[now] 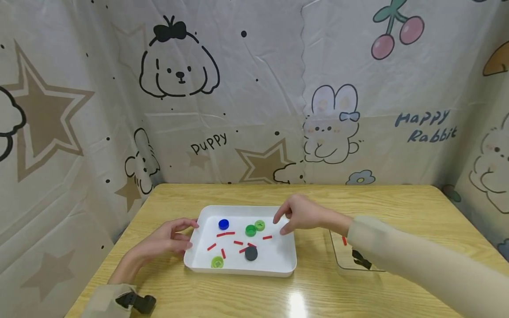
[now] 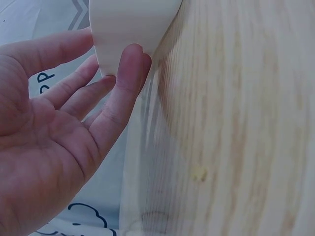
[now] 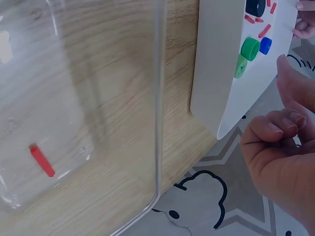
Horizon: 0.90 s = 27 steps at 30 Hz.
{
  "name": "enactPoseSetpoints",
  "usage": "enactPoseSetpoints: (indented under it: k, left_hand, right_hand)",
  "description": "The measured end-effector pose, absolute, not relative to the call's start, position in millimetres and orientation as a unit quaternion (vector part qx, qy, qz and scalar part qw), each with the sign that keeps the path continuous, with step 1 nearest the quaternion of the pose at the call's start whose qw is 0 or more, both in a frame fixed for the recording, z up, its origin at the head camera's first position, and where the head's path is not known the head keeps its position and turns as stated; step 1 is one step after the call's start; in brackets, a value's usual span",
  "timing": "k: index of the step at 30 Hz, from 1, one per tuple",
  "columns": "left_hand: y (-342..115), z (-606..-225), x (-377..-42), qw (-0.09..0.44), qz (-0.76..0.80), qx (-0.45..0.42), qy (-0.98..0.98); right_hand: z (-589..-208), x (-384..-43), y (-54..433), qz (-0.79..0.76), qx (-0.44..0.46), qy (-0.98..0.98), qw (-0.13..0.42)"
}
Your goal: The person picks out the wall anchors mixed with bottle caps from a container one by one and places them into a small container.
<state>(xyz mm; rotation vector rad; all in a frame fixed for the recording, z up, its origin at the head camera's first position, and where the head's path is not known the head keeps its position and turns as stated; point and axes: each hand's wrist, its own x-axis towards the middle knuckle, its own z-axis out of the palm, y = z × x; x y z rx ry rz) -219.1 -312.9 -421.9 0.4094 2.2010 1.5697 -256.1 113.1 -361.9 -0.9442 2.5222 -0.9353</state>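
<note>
A white rectangular tray (image 1: 274, 266) sits on the table. My left hand (image 1: 175, 238) is at its left wall, the fingers nearly straight and touching it; the left wrist view shows them against the tray's corner (image 2: 130, 24). My right hand (image 1: 304, 214) hovers over the tray's right side, thumb and index finger apart, other fingers curled, nothing between them. In the tray lie several short red sticks (image 1: 267, 237), a blue cap (image 1: 223, 224), a green cap (image 1: 250, 230), a light green cap (image 1: 260, 225), a yellow-green cap (image 1: 217, 262) and a black cap (image 1: 251, 253).
Right of the tray stands a clear plastic box (image 3: 158, 98), partly hidden by my right sleeve (image 1: 417, 256) in the head view. One red stick (image 3: 42, 160) lies inside it. A printed curtain (image 1: 254, 88) hangs behind the wooden table (image 1: 318, 291).
</note>
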Motion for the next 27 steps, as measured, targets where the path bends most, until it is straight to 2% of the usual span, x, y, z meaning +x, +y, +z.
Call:
enactPoseSetpoints:
  k: [8, 16, 27]
  left_hand:
    - [-313.0, -420.5, -218.8, 0.205, 0.561, 0.145, 0.789]
    - [-313.4, -422.4, -219.6, 0.204, 0.554, 0.139, 0.795]
    - [-314.0, -423.4, -221.2, 0.204, 0.552, 0.143, 0.796]
  right_hand:
    - [-368.1, -263.3, 97.2, -0.301, -0.358, 0.871, 0.148]
    - [-381.2, -271.3, 88.3, -0.316, -0.333, 0.870, 0.177]
    - [-391.7, -275.7, 76.0, -0.302, -0.323, 0.878, 0.182]
